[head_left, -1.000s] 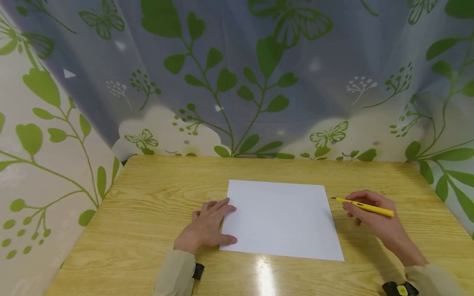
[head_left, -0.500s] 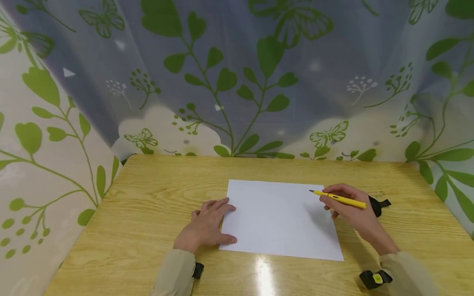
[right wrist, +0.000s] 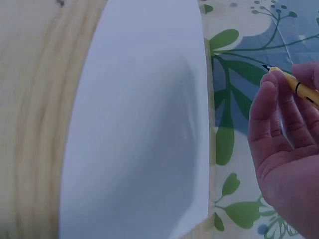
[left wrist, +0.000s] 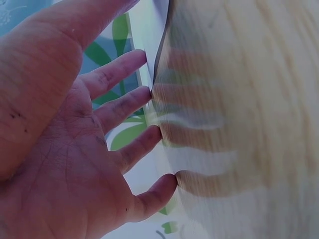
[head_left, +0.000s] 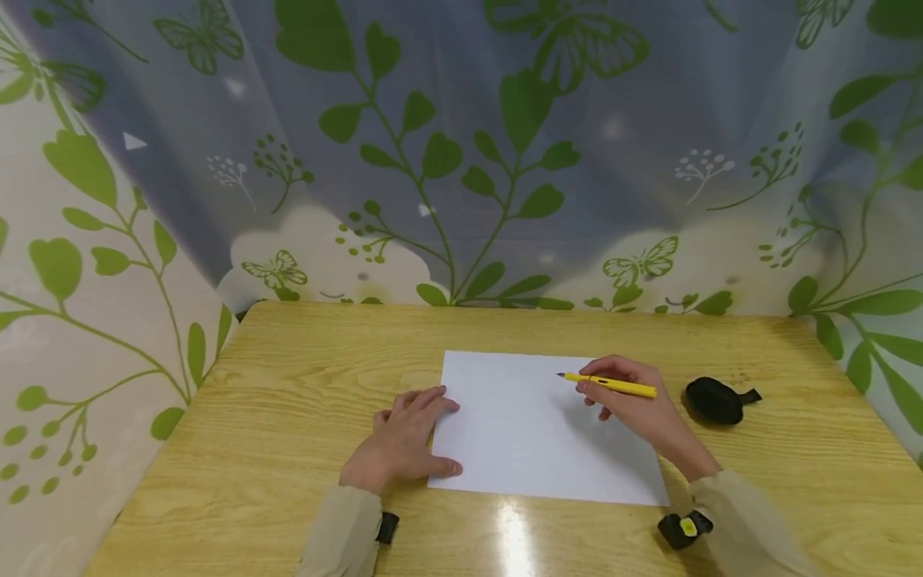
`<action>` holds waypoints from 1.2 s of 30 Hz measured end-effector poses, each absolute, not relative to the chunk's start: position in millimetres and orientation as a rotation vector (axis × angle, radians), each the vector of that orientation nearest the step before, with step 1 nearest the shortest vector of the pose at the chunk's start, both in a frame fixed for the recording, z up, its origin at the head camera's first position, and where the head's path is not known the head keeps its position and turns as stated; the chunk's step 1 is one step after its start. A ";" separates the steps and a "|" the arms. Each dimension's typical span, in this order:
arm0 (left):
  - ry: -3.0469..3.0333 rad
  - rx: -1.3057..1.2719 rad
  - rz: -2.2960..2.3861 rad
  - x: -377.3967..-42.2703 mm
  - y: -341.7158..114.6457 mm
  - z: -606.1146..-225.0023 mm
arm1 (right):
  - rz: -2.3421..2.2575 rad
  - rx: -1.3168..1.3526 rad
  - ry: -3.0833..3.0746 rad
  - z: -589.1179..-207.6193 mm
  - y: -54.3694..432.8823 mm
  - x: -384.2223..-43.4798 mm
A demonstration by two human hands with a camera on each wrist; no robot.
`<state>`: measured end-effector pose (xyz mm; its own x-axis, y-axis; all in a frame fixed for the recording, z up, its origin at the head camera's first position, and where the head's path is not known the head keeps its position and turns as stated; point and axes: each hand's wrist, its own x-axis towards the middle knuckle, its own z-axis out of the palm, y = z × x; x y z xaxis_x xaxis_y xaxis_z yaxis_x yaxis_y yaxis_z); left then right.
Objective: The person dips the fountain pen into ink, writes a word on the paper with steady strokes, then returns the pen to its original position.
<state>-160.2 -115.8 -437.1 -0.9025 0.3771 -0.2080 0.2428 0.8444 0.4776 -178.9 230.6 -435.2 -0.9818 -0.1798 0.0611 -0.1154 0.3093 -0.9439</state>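
A blank white sheet of paper (head_left: 505, 433) lies on the wooden table. My left hand (head_left: 404, 441) rests at its left edge, thumb and fingers spread, with fingertips on the paper's margin. In the left wrist view, the left hand (left wrist: 65, 129) shows straight, parted fingers whose tips touch the surface. My right hand (head_left: 630, 401) pinches a yellow fountain pen (head_left: 620, 386) over the right part of the sheet, its dark nib pointing left. The right wrist view shows the right hand (right wrist: 289, 144) raised above the paper (right wrist: 134, 129), the yellow pen (right wrist: 291, 82) between thumb and fingers.
A small black pouch-like object (head_left: 714, 401) with a short tab lies on the table (head_left: 310, 385) right of the paper. Behind the table hangs a curtain (head_left: 461, 160) printed with green leaves and butterflies. Each wrist carries a black strap.
My right hand has moved left with the pen, from beside the paper to over it, bringing the black object into view. The left hand has stayed in place.
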 end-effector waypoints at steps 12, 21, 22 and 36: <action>2.737 0.471 0.642 -165.7 -114.5 -435.7 | -1.747 -0.273 2.395 -442.3 205.7 -192.7; 2.752 0.458 0.579 -167.4 -114.2 -431.3 | -1.705 -0.259 2.357 -449.8 187.7 -201.6; 2.747 0.455 0.578 -167.1 -114.1 -430.9 | -1.696 -0.261 2.358 -450.3 185.8 -202.8; 2.728 0.458 0.588 -165.5 -111.3 -434.3 | -1.617 -0.298 2.389 -447.2 162.1 -216.0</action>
<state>-165.5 -111.3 -434.3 -0.9000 0.3692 -0.2317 0.2408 0.8643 0.4416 -216.0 162.1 -447.2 -0.9501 -0.3002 -0.0844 -0.0332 0.3663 -0.9299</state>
